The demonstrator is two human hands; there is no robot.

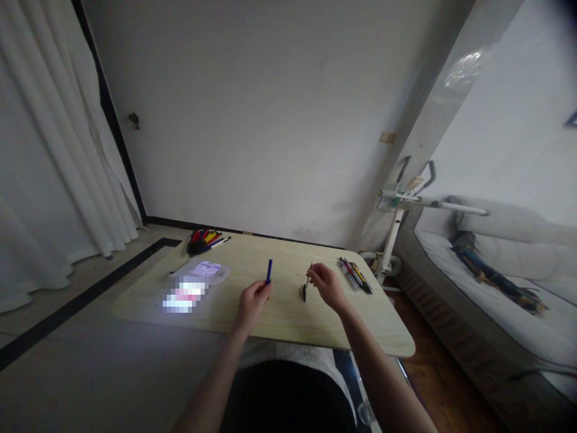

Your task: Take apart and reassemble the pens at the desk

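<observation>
Deeply blue, slim, straight tube

Blue tube and thin dark stick, held apart
The tube rises nearly upright from the left hand; the stick tilts slightly at the right hand, a small dark piece just below, perhaps joined.

Dim, greyish light — a pixelated patch glares white on the table — top-right corner blackened.
</observation>
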